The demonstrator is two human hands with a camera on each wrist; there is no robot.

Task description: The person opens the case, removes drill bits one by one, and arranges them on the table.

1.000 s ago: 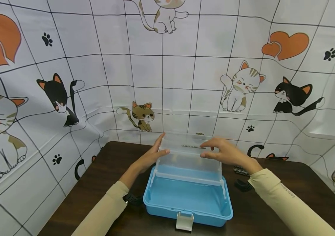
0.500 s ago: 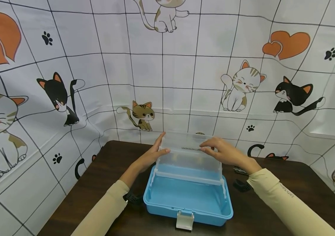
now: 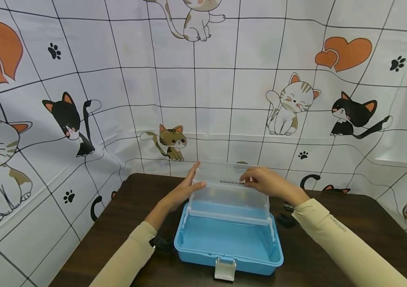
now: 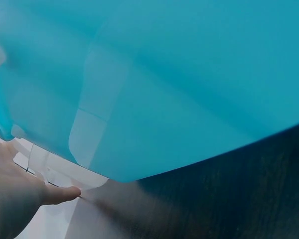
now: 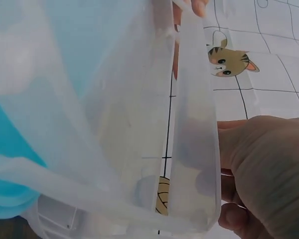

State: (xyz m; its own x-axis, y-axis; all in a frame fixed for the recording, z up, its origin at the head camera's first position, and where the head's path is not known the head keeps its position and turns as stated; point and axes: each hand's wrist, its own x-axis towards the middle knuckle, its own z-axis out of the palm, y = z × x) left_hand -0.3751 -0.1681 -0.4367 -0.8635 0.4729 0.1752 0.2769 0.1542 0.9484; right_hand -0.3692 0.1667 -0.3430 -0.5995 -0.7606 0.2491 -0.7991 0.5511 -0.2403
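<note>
A blue toolbox stands on the table with a clear plastic tray raised at its back. At the tray's left edge my left hand holds it, thumb in front and fingers along the side. My right hand is at the tray's upper right, fingertips pinching the right end of a thin twisted metal rod that looks like a drill bit. The right wrist view shows this hand beyond the tray wall, its fingertips partly hidden. In the left wrist view, the left thumb stretches beside the clear plastic.
A white latch hangs open at the toolbox front. Small metal pieces lie on the dark brown table, partly behind my right wrist. A cat-printed white sheet hangs just behind the table.
My right hand has shifted slightly left and its fingers have drawn together at the rod's end. The rod now sits a little lower. My left hand and the toolbox stay in place.
</note>
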